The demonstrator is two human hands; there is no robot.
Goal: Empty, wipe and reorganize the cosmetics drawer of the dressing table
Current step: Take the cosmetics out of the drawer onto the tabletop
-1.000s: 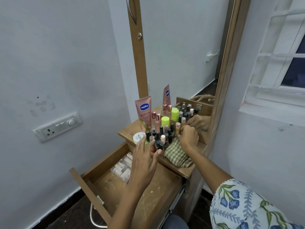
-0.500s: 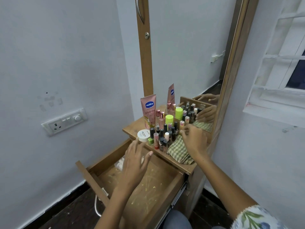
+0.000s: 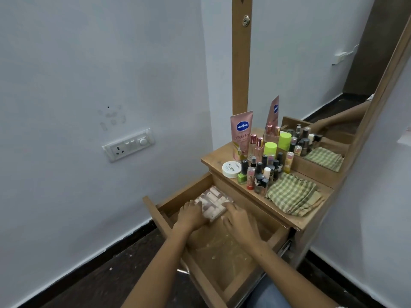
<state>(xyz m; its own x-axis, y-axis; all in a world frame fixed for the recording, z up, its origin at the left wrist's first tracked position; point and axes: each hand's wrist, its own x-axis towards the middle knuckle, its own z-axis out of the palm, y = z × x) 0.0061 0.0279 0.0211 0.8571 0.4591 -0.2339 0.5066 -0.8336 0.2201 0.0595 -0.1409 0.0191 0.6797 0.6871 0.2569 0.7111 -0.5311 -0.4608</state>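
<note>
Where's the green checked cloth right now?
The green checked cloth lies folded on the right part of the dressing table top, just right of the cluster of nail polish bottles, in front of the mirror.

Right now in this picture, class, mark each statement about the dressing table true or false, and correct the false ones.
1. Both hands, left hand and right hand, are on the clear packet in the drawer. True.
2. The checked cloth lies inside the drawer. False: it lies on the tabletop, right of the bottles.
3. The pink tube stands upright. True.
4. The white jar is open. False: its lid is on.
5. The drawer is pushed shut. False: it is pulled out.
</note>
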